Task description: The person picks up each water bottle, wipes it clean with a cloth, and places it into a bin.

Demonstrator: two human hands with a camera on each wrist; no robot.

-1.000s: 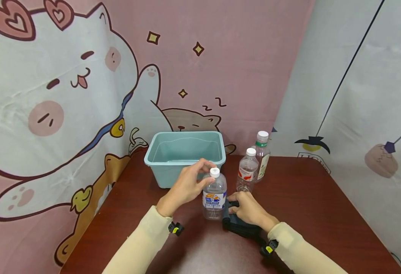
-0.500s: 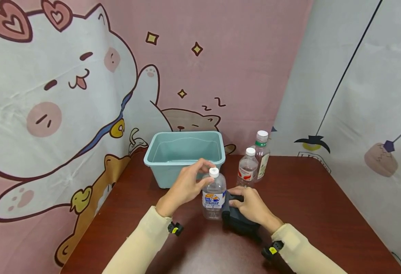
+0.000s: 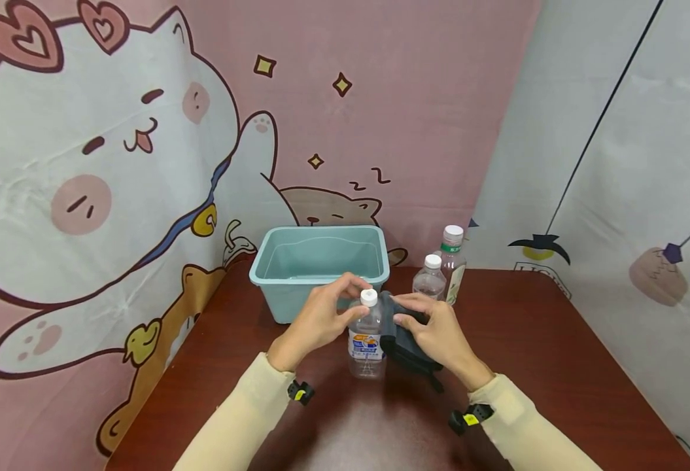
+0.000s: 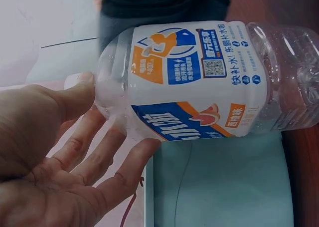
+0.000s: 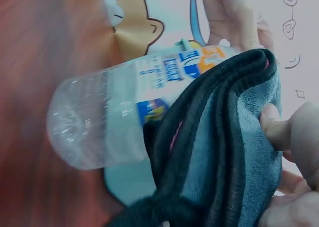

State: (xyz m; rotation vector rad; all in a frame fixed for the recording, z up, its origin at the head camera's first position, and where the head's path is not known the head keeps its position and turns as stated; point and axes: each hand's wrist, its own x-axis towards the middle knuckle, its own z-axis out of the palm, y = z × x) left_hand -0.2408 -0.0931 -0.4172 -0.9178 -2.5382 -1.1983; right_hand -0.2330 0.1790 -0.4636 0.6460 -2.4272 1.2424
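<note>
A clear bottle point(image 3: 366, 347) with a white cap and a blue, orange and white label stands upright on the table. My left hand point(image 3: 320, 320) holds it near the cap, thumb and fingers curled round its neck; the left wrist view shows the thumb and fingers at the neck of the bottle point(image 4: 199, 82). My right hand point(image 3: 441, 330) pinches a folded dark grey cloth point(image 3: 405, 343) with black edging, held against the bottle's right side. In the right wrist view the cloth point(image 5: 254, 137) covers part of the label, and the thumb presses on its face.
Behind the left hand stands a light teal bin point(image 3: 321, 281). Two more capped bottles stand behind the right hand, a small clear one point(image 3: 430, 281) and a taller one with a green neck band point(image 3: 454, 261). A printed curtain point(image 3: 427, 131) hangs behind the table point(image 3: 545, 353).
My right hand has moved up along the bottle's side with the cloth, which now covers more of the small bottle behind. My left hand has stayed at the bottle's neck.
</note>
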